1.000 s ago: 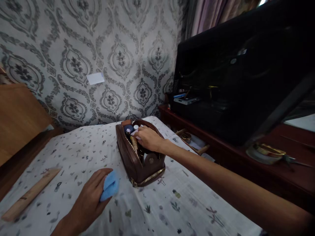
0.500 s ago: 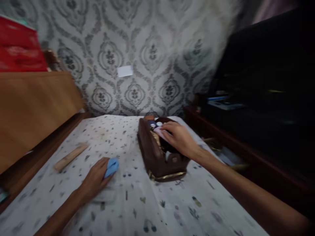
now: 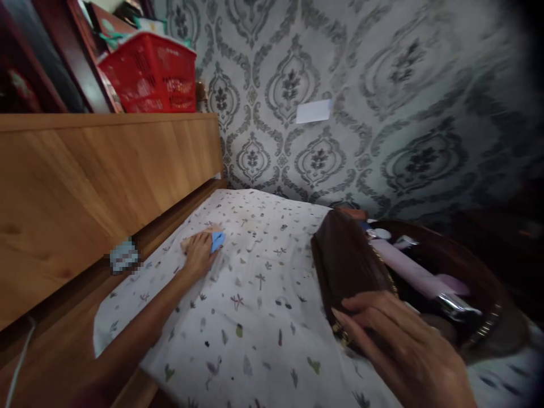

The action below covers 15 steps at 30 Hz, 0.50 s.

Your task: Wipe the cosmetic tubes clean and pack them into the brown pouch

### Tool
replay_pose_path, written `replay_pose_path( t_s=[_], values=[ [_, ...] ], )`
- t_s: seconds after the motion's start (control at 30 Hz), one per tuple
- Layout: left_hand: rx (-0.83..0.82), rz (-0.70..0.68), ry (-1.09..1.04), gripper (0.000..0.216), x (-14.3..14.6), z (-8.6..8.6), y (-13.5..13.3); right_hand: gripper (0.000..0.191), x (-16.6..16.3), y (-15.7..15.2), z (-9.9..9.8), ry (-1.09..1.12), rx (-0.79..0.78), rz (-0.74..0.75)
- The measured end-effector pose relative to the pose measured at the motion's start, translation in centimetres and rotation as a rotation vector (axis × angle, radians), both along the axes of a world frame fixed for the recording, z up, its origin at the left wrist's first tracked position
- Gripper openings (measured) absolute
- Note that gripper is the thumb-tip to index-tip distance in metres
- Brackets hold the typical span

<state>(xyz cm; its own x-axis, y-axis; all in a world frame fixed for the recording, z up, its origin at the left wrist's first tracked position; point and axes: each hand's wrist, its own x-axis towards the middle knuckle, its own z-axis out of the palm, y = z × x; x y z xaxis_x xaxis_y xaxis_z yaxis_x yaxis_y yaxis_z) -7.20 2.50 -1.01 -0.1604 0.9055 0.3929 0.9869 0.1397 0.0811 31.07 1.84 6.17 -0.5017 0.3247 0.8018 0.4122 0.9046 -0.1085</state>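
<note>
My left hand is closed around a small folded blue cloth. It rests on a beige, stick-like object lying on the bedsheet, which the fingers partly cover. At the near end of an unzipped brown makeup bag is my right hand, its thumb and forefinger pinching the bag's edge by the gold zipper. Inside the bag lies a long pale pink tube with a shiny silver end, beside a white round cap. My right hand hides the bag's front corner.
The patterned white sheet covers the surface beneath. A wooden cabinet front borders the left, with a red plastic basket on top. Behind is grey patterned wallpaper with a white plate. A pale blurred item sits at the cabinet's foot.
The view has swung left and closer. My left hand, still with the blue cloth, has reached the beige object. My right hand has left the pink tube and moved to the bag's near edge.
</note>
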Motion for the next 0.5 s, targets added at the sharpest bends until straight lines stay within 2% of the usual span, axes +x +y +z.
replay_pose_path(
  t_s=[0.13, 0.23, 0.33, 0.5],
  values=[
    [-0.103, 0.244, -0.011, 0.037, -2.0, 1.1, 0.7, 0.028, -2.3, -0.3, -2.0, 0.025, -0.031, 0.102],
    [-0.235, 0.339, -0.060, 0.038, -2.7, 1.7, 0.9, 0.028, -3.8, 0.1, -3.9, 0.045, -0.078, 0.159],
    [-0.307, 0.310, -0.098, 0.035, -1.7, 2.5, 0.4, 0.027, -5.0, 0.7, -5.8, 0.058, -0.174, 0.184],
    [-0.308, 0.107, -0.138, 0.034, 1.5, 3.6, -0.4, 0.034, -6.7, 1.6, -7.7, -0.018, -0.403, 0.187]
  ],
)
